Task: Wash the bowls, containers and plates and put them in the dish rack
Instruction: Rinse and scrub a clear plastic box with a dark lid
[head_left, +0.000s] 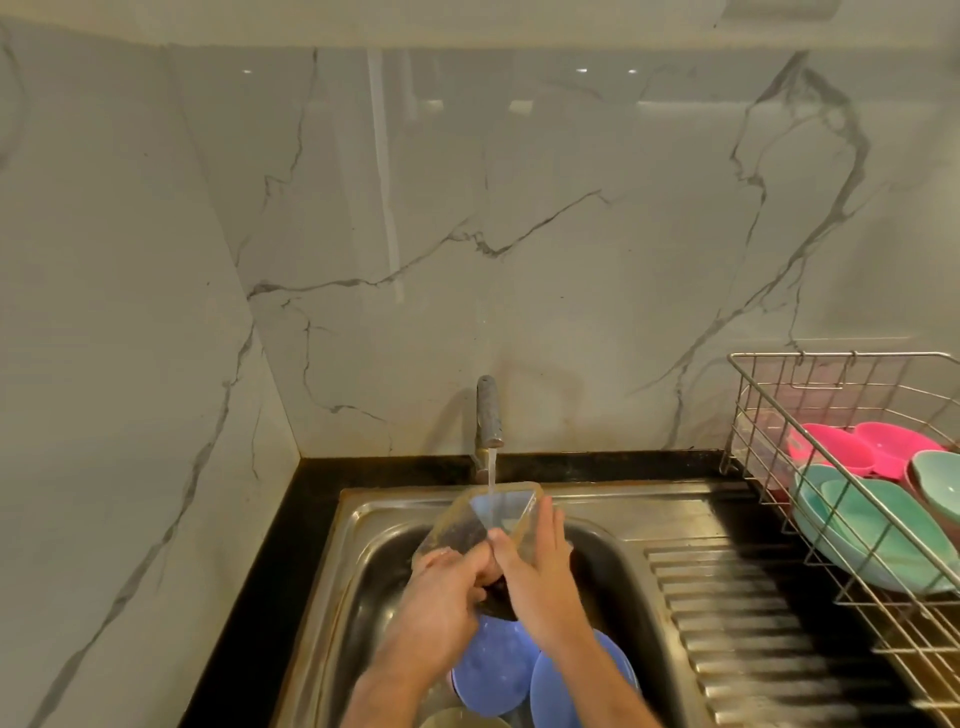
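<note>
A clear square plastic container (480, 519) is tilted under the running tap (489, 413), water falling into it. My left hand (441, 592) grips its near left edge with curled fingers. My right hand (537, 571) holds its right side, fingers straight along the outer wall and thumb over the rim. Both hands are above the steel sink (363, 525). Blue plates (493, 665) lie in the sink below my wrists. The wire dish rack (769, 395) at the right holds green plates (878, 530), a green bowl (937, 483) and pink dishes (852, 447).
The ribbed steel drainboard (727, 597) lies between the sink and the rack. A black counter (270, 561) borders the sink at left and back. Marble walls close in behind and to the left. A pale bowl rim (462, 719) shows at the bottom edge.
</note>
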